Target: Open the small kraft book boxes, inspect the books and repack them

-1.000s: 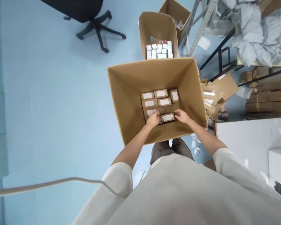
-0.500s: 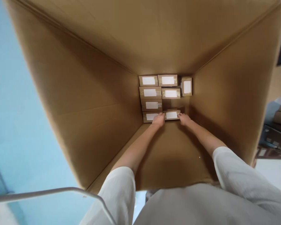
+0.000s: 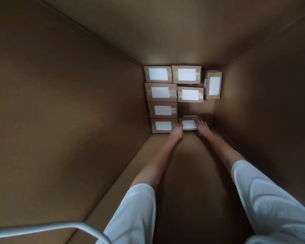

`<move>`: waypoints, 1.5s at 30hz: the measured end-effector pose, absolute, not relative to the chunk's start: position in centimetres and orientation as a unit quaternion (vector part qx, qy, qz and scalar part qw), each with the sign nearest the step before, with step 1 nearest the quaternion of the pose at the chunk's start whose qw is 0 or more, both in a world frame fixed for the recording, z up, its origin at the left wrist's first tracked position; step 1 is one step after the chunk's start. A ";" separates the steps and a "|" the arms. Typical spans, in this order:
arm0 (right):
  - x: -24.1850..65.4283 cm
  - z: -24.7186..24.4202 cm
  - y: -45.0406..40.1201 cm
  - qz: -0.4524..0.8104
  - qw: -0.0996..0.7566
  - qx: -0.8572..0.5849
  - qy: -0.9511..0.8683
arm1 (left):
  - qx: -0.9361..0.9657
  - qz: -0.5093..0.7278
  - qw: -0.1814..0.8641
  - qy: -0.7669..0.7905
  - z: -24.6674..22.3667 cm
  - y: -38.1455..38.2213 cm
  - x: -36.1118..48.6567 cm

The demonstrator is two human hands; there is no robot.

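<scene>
While both arms reach down inside a large carton [image 3: 91, 118], the head view shows the left hand [image 3: 177, 131] and right hand [image 3: 202, 127] at opposite ends of a small labelled box [image 3: 189, 124]. That box lies in the bottom row, close to the carton's near wall. As to the grip, the right fingers are slightly spread over the box's right end; the left fingers are bent at its left end, and whether they pinch it cannot be told.

Left of it stands a column of similar boxes [image 3: 173, 110], the lowest partly behind the left hand. Across a gap lies another box [image 3: 190, 95]; a turned box [image 3: 213, 84] is near the right wall.

In this observer's judgement, uneven pressure from the two hands could skew the small box. The left fingers could become trapped against the neighbouring box, given the tight spacing, and a sideways push could disturb the column. Lifting with so shallow a hold could cause a slip.
</scene>
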State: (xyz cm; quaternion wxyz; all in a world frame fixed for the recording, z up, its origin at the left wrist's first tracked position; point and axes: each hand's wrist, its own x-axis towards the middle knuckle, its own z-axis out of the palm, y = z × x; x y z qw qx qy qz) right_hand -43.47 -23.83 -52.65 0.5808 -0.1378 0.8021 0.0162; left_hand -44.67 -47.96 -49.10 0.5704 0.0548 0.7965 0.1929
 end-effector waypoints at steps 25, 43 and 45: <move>-43.2 -53.6 -22.0 0.010 0.459 -0.096 0.883 | 0.055 0.181 0.521 0.832 -52.3 -47.9 -40.6; -48.8 -28.7 -25.0 -0.037 0.382 -0.112 0.917 | 0.016 0.195 0.404 0.894 -31.1 -49.8 -48.4; -48.3 -24.5 -25.4 -0.037 0.356 -0.095 0.929 | 0.042 0.203 0.373 0.904 -27.3 -50.7 -48.8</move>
